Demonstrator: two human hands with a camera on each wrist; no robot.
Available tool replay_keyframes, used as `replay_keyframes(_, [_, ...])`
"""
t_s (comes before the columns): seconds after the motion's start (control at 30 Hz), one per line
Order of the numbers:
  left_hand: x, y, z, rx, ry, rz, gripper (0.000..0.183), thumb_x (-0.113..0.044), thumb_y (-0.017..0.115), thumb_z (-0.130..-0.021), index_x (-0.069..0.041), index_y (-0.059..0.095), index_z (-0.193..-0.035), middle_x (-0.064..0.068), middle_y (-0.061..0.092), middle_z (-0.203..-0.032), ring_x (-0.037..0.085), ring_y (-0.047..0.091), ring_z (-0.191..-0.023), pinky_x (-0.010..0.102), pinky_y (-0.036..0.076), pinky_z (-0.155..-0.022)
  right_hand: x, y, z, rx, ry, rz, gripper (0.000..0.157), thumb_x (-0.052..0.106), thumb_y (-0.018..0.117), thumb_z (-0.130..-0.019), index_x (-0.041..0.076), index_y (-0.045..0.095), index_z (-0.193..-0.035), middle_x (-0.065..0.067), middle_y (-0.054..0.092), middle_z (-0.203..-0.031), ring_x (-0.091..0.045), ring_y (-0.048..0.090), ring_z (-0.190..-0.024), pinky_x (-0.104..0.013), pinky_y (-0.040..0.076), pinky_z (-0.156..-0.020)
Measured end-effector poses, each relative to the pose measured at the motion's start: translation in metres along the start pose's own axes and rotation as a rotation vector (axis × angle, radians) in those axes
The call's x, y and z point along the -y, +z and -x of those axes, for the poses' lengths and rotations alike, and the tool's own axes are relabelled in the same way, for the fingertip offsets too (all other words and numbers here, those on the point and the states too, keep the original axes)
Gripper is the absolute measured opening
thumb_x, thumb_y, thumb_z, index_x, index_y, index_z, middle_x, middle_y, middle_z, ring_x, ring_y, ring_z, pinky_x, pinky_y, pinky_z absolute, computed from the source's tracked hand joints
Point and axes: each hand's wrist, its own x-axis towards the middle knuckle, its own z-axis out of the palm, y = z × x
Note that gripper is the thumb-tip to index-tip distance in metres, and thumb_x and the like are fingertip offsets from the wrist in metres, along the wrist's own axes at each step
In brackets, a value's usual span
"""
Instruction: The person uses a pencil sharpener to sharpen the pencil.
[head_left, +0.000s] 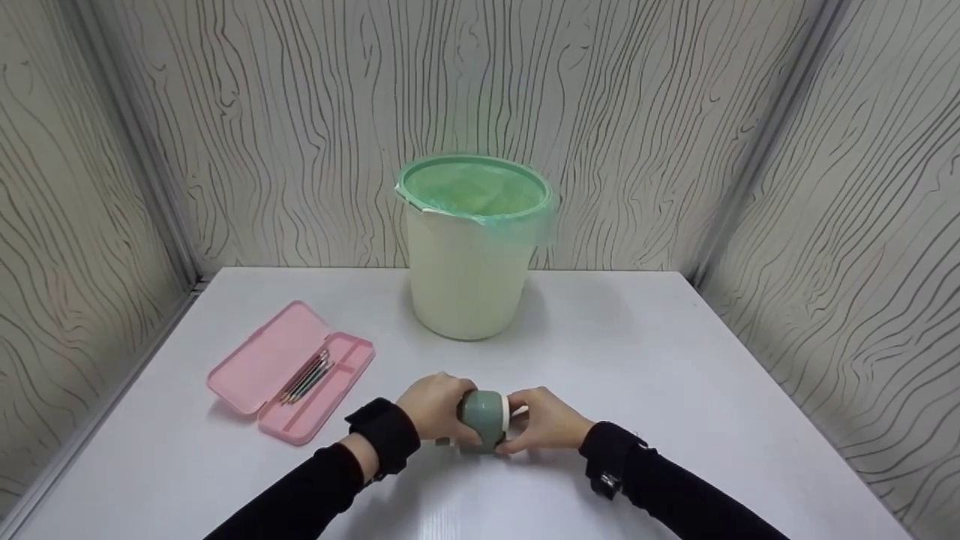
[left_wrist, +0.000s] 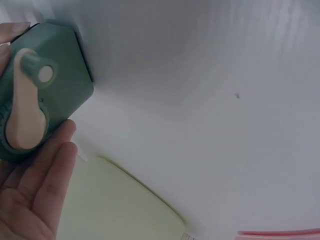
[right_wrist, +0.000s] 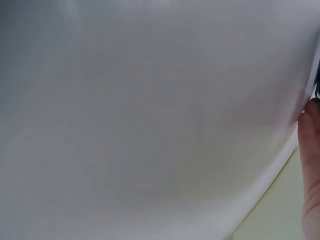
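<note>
A dark green pencil sharpener [head_left: 482, 420] with a pale hand crank [left_wrist: 26, 107] lies between the two hands, low over the white table. My left hand [head_left: 439, 409] grips its body from the left, thumb on the near side and fingers over the far side. In the left wrist view, the crank faces the camera and the fingers run along the green body. With thumb and fingertips, my right hand [head_left: 547, 421] pinches the white-rimmed end on the right. Only part of that hand shows at the right edge of the right wrist view.
Behind the hands stands a cream bin [head_left: 469, 277] with a green rim and a bag liner. To the left lies an opened pink pencil case [head_left: 341, 405], several pencils [head_left: 307, 379] in it. Patterned panels [head_left: 480, 75] enclose the table [head_left: 637, 360] at the back and sides.
</note>
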Motion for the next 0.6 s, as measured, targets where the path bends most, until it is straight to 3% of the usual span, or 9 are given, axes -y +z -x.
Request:
replay_keyframes(0.33, [-0.003, -0.001, 0.0, 0.009, -0.014, 0.0, 0.054, -0.036, 0.094, -0.071, -0.007, 0.073, -0.111, 0.005, 0.078, -0.1, 0.016, 0.07, -0.086, 0.028, 0.058, -0.077, -0.011, -0.014, 0.017, 0.005, -0.016, 0.026, 0.053, 0.022, 0.09, -0.074, 0.009, 0.073, -0.123, -0.007, 0.077, -0.117, -0.014, 0.07, -0.107, -0.028, 0.059, -0.094])
replay_keyframes(0.6, [-0.002, 0.0, 0.0, 0.017, -0.017, 0.017, 0.054, -0.035, 0.094, -0.071, -0.006, 0.073, -0.112, 0.007, 0.079, -0.103, 0.018, 0.073, -0.089, 0.032, 0.06, -0.081, -0.018, -0.025, 0.035, -0.003, -0.01, -0.014, 0.053, 0.02, 0.09, -0.076, -0.001, 0.071, -0.121, -0.016, 0.075, -0.115, -0.021, 0.072, -0.105, -0.033, 0.059, -0.094])
